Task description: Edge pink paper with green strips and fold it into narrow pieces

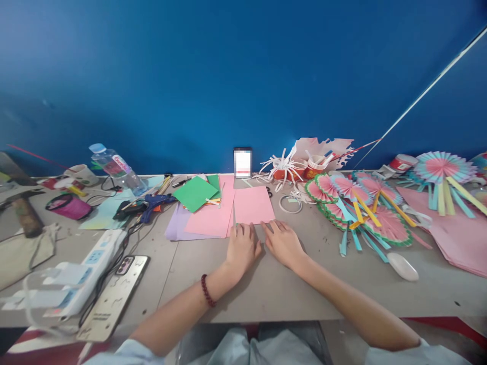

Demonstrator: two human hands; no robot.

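Observation:
A pink paper sheet (253, 204) lies flat on the grey table (266, 284) straight ahead. My left hand (242, 247) rests palm down at its near edge, fingers stretched flat onto the paper's lower left part. My right hand (282, 242) lies beside it, fingers flat on the lower right edge. A red bead bracelet (207, 291) circles my left wrist. Neither hand grips anything.
A stack of pink, purple and green sheets (201, 210) lies left of the pink sheet. Pleated paper fans (357, 208) crowd the right. A glue gun (152, 204), power strip (79, 276), phone (114, 296), bottle (117, 167) and hammer (25, 210) sit left. Scissors and paper cups stand behind.

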